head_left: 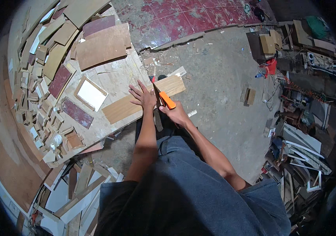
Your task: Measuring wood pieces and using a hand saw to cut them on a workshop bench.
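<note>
A light wooden board [121, 109] lies across the edge of the workbench [115, 83], and its right end sticks out over the floor. My left hand [144, 96] presses flat on the board with its fingers spread, close to the bench edge. In my right hand [177, 115] is the handle of a handsaw [168, 101] with an orange grip. Its dark, narrow blade points away from me and crosses the board just right of my left hand. How deep the blade sits in the wood cannot be made out.
Several wood offcuts [38, 94] crowd the bench's left side, with a brown panel [102, 48] at its far end and a white-faced piece [92, 93] nearer. Scrap strips [83, 192] lie below left. Clutter [299, 153] lines the right, beyond the concrete floor [223, 86].
</note>
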A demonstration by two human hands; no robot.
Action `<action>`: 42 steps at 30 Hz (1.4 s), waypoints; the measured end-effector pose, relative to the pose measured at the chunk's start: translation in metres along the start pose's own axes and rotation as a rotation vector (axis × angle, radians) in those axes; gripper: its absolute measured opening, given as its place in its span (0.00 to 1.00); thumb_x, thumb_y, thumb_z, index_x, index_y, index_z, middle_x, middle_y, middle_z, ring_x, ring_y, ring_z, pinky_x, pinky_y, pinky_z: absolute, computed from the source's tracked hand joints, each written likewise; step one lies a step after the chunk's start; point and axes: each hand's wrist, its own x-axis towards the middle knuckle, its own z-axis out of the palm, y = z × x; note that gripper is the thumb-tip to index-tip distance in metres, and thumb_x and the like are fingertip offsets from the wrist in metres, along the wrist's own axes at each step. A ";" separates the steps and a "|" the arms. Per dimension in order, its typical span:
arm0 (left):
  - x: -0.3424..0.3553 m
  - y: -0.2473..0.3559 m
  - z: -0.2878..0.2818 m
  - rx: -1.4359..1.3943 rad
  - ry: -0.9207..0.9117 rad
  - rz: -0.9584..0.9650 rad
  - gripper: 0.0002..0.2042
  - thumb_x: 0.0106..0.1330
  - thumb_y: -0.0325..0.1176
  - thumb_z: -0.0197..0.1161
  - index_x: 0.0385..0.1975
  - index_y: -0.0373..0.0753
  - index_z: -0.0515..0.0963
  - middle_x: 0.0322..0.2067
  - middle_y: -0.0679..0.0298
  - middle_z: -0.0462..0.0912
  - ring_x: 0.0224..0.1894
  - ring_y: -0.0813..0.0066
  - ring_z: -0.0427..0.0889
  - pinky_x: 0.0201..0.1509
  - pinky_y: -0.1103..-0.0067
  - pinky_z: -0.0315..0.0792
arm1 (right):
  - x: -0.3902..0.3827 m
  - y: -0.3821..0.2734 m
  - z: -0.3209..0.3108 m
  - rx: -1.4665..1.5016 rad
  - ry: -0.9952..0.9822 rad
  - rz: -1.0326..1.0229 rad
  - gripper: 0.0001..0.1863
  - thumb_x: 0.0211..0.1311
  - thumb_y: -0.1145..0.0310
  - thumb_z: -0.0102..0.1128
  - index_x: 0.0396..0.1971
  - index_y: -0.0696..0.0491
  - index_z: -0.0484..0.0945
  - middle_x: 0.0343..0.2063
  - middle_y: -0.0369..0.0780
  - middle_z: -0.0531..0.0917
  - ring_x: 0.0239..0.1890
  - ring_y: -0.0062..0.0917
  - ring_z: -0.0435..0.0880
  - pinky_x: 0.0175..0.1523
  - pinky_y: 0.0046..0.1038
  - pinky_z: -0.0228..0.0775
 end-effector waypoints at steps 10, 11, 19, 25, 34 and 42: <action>0.001 0.000 0.000 0.031 0.014 -0.012 0.49 0.66 0.46 0.62 0.76 0.56 0.29 0.73 0.48 0.12 0.75 0.45 0.15 0.66 0.33 0.21 | 0.012 0.020 0.012 0.005 0.015 -0.091 0.17 0.58 0.63 0.70 0.23 0.60 0.75 0.19 0.30 0.74 0.25 0.15 0.68 0.31 0.26 0.65; -0.002 0.002 0.002 0.031 -0.001 -0.013 0.48 0.67 0.46 0.61 0.76 0.56 0.29 0.73 0.48 0.12 0.75 0.45 0.15 0.67 0.33 0.22 | 0.012 0.022 0.012 0.023 0.023 -0.109 0.17 0.59 0.63 0.70 0.24 0.61 0.75 0.19 0.31 0.74 0.26 0.16 0.68 0.32 0.27 0.66; 0.000 0.001 0.000 0.022 -0.044 -0.038 0.48 0.68 0.46 0.60 0.75 0.58 0.28 0.72 0.49 0.10 0.75 0.47 0.13 0.67 0.34 0.23 | -0.013 0.024 0.009 -0.009 0.083 -0.138 0.17 0.58 0.62 0.70 0.24 0.60 0.76 0.18 0.33 0.74 0.24 0.17 0.69 0.31 0.28 0.66; 0.001 -0.002 0.001 0.034 -0.034 -0.026 0.48 0.69 0.47 0.60 0.75 0.60 0.27 0.72 0.49 0.09 0.75 0.45 0.13 0.67 0.34 0.22 | -0.029 0.038 0.018 -0.011 0.160 -0.173 0.18 0.59 0.62 0.70 0.23 0.60 0.74 0.16 0.33 0.72 0.23 0.18 0.68 0.29 0.27 0.65; 0.001 -0.002 -0.002 0.038 -0.053 -0.011 0.48 0.68 0.48 0.61 0.75 0.63 0.27 0.71 0.49 0.08 0.74 0.43 0.13 0.66 0.33 0.22 | 0.016 0.012 0.003 -0.068 0.060 -0.067 0.14 0.57 0.66 0.70 0.26 0.61 0.77 0.18 0.35 0.77 0.24 0.18 0.72 0.32 0.28 0.68; 0.002 -0.005 -0.002 0.057 -0.062 -0.017 0.48 0.68 0.49 0.61 0.75 0.63 0.27 0.71 0.48 0.08 0.74 0.44 0.12 0.66 0.33 0.21 | 0.011 0.008 0.018 -0.130 0.049 -0.082 0.14 0.56 0.66 0.70 0.29 0.62 0.78 0.19 0.37 0.78 0.25 0.21 0.74 0.34 0.30 0.70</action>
